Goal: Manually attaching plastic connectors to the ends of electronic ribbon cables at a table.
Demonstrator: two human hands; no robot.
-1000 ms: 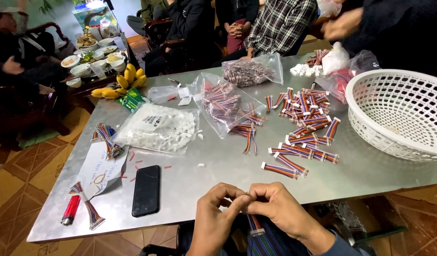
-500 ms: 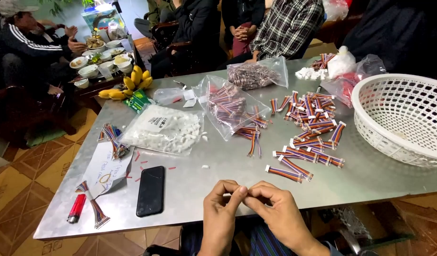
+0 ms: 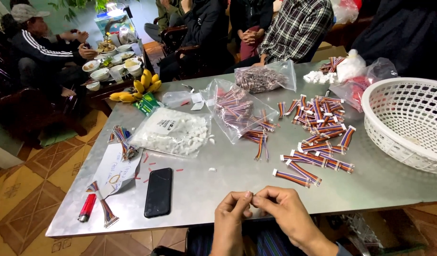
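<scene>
- The left hand [image 3: 232, 215] and the right hand [image 3: 284, 212] are held together at the near edge of the metal table [image 3: 237, 173], fingertips pinched against each other.
- What is pinched between them cannot be told; it is too small.
- A heap of striped ribbon cables [image 3: 318, 135] is spread just beyond the right hand.
- A black phone [image 3: 158, 192] is laid to the left.

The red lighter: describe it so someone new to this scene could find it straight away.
Start at the grey metal table and go to its near left corner, left of the black phone lying flat. There a small red lighter lies near the table edge, beside a short striped wire bundle. It is the only solid red, stubby thing on that corner; its neighbours are multicoloured or black.
</scene>
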